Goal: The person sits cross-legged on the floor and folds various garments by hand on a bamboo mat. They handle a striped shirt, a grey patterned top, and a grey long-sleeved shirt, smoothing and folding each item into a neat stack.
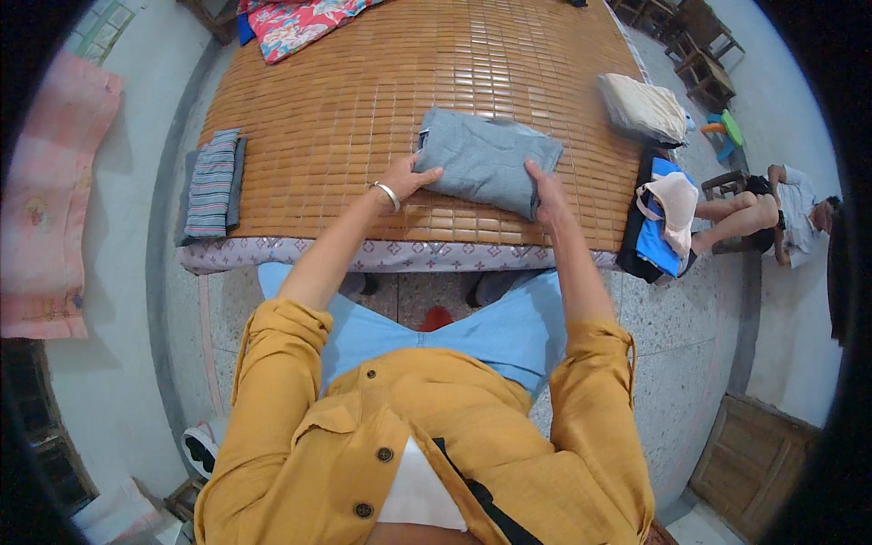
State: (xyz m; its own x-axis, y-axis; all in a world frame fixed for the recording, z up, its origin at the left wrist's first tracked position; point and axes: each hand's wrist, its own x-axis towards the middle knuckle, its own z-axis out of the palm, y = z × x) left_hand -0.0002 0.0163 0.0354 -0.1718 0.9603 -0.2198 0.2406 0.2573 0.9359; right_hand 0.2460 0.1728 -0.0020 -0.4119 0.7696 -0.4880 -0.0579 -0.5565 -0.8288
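A folded grey garment [486, 159] lies on the bamboo mat [327, 118] in front of me, near the bed's front edge. My left hand [409, 180] grips its left end, thumb on top and the other fingers partly hidden. At its right end my right hand [548, 193] holds the fold, with the thumb on the upper side and the fingers underneath or behind. A bit of darker cloth peeks out at the garment's left edge. The garment's exact kind cannot be made out while it is folded.
Folded striped clothes [214, 186] lie at the mat's left edge. To the right are a cream folded stack [643, 107] and a pale bra [674, 207] on blue and black clothes. A floral red cloth [300, 23] lies at the far left. Another person [795, 213] sits at the right.
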